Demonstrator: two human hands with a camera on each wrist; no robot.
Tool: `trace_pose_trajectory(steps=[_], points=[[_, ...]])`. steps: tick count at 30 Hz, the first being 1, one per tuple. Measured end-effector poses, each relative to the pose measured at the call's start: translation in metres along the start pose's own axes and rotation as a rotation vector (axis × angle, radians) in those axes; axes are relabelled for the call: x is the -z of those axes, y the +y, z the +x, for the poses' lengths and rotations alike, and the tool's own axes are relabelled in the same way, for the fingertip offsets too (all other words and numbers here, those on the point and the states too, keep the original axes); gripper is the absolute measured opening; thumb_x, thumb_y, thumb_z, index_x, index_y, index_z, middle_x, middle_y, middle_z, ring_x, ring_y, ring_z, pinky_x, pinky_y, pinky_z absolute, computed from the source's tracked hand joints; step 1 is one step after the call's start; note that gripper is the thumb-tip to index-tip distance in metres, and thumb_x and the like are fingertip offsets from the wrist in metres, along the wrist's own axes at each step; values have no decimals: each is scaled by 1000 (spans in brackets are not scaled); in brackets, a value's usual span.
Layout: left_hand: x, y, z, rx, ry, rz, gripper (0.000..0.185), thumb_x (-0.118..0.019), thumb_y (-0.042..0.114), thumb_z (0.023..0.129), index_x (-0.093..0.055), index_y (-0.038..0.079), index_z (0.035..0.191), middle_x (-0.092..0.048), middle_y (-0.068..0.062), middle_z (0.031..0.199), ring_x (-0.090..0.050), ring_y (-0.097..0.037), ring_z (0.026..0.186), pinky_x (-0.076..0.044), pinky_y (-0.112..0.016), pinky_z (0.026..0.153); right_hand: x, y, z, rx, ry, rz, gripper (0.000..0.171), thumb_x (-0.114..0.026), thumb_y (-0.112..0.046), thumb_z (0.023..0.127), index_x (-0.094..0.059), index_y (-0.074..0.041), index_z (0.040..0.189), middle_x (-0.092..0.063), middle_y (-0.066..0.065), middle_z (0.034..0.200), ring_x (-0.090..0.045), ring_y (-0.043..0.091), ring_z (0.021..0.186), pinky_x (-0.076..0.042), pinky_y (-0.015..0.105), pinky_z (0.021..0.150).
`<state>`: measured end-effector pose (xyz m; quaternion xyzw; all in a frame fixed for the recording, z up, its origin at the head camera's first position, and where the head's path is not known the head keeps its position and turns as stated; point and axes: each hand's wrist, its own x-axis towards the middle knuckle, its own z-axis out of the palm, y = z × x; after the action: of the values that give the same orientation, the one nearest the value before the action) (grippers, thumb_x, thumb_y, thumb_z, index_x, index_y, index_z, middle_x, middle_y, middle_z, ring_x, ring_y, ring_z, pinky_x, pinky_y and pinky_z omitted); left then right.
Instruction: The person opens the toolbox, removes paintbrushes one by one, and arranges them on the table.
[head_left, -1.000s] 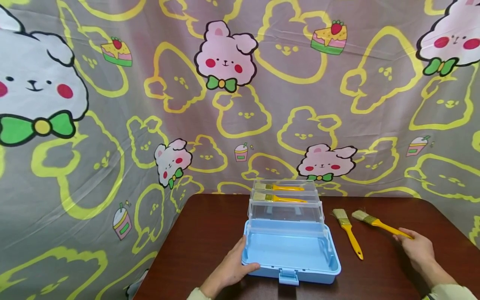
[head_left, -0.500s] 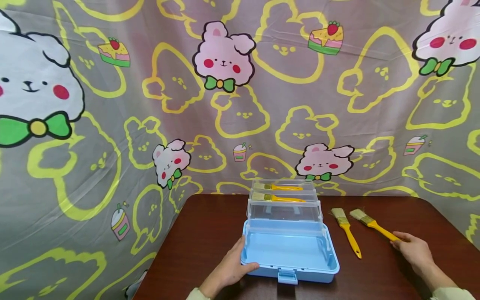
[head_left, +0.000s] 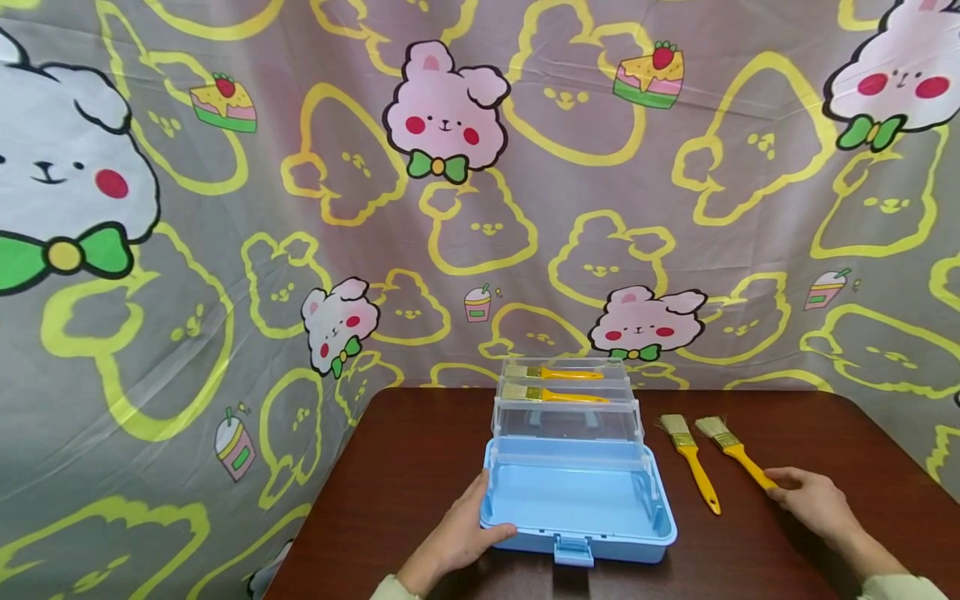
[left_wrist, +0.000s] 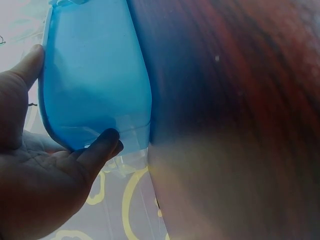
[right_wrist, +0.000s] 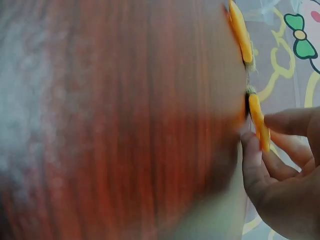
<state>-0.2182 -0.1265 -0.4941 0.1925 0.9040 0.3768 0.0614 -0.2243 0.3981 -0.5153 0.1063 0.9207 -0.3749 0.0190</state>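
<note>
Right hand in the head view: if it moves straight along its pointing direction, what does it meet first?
Probably the yellow brush handle that the right hand already touches at its fingertips, then its bristles.

Bright, even head view with wide-angle edge bending; blurred, colour-washed wrist views.

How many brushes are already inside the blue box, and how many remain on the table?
Two brushes lie in the clear upper trays. The right hand pinches a third brush by its handle on the table; a fourth brush lies beside it. The left hand holds the blue box.
</note>
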Motion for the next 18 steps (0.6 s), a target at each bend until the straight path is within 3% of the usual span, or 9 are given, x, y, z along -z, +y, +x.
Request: trace_pose_trajectory(steps=[2, 11, 18], points=[[0, 0, 0, -12, 4, 4, 98, -71, 44, 82, -16, -4, 149, -23, -23, 151, -30, -35, 134, -30, -55, 102, -2, -3, -1, 17, -12, -8, 50, -66, -25, 87, -56, 11, 120, -68, 13, 90, -60, 17, 73, -44, 32, 59], [0, 0, 0, 25, -11, 4, 99, -70, 46, 83, -16, -3, 149, -22, -22, 152, -29, -35, 134, -30, -55, 102, -7, -10, 0, 87, -31, -61, 52, -70, -26, 85, -57, 10, 120, -69, 13, 91, -61, 16, 72, -45, 33, 60], [1, -1, 0, 29, -10, 7, 99, -70, 47, 82, -16, -4, 149, -21, -22, 152, -29, -35, 134, -30, -55, 102, -10, -10, 3, 132, -2, -128, 50, -74, -27, 80, -62, 8, 113, -63, 26, 104, -59, 16, 74, -46, 33, 60]])
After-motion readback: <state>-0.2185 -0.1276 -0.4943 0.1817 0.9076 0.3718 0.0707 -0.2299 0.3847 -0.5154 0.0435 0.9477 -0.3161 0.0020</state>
